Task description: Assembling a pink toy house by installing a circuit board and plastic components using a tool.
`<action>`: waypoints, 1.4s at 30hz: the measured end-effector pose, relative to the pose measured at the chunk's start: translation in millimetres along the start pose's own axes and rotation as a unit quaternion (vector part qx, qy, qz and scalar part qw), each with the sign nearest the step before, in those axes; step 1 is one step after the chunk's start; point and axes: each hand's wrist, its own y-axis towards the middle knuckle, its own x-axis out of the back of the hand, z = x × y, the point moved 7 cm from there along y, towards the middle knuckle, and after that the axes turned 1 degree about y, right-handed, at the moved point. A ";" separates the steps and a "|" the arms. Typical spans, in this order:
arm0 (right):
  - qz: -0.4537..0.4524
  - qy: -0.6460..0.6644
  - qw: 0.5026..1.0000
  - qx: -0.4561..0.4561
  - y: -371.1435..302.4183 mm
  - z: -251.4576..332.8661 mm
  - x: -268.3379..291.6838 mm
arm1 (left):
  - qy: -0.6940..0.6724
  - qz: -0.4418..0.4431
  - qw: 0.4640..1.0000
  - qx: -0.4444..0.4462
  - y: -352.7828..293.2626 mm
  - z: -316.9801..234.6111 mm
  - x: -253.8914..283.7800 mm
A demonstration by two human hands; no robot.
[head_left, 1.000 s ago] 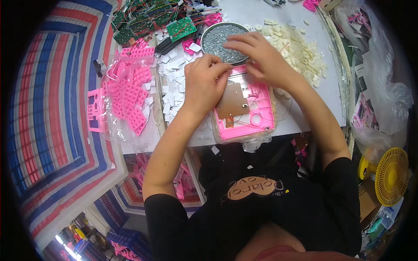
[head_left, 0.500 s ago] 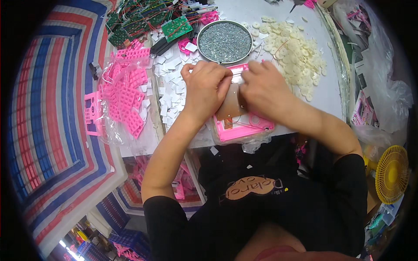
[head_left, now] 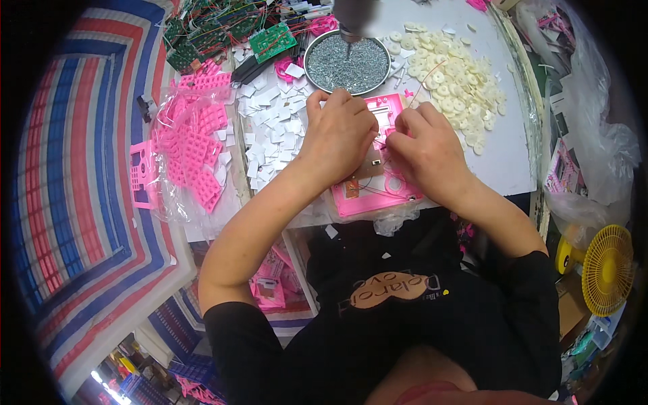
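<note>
A pink plastic housing (head_left: 358,207) lies on the table in front of me, with a brown circuit board (head_left: 368,169) inside it. My left hand (head_left: 339,138) bends over the board's left side, its fingers pinched together and covering part of it. Over the housing's right edge, my right hand (head_left: 430,150) is closed, thumb and fingertips pressed together close to the left fingertips. What either pinch holds is too small to make out. Thin wires run across the lower part of the housing. Another thin wire (head_left: 424,82) sticks up beyond my right fingers.
Behind the housing stands a round tin of screws (head_left: 325,79), with a hanging screwdriver (head_left: 352,27) above it. Cream discs (head_left: 459,94) lie to the right, white pieces (head_left: 270,128) and pink keypads (head_left: 202,152) to the left. Wired green boards (head_left: 273,42) are piled at the back left.
Both hands have shifted; the right moved right and nearer me, exposing more of the housing. The board now lies lower in it. The screwdriver has come into view over the tin.
</note>
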 end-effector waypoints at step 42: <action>0.029 0.063 0.995 0.070 7.2 -4.7 -12.2 | -0.094 0.178 0.973 0.110 31.0 30.3 -3.5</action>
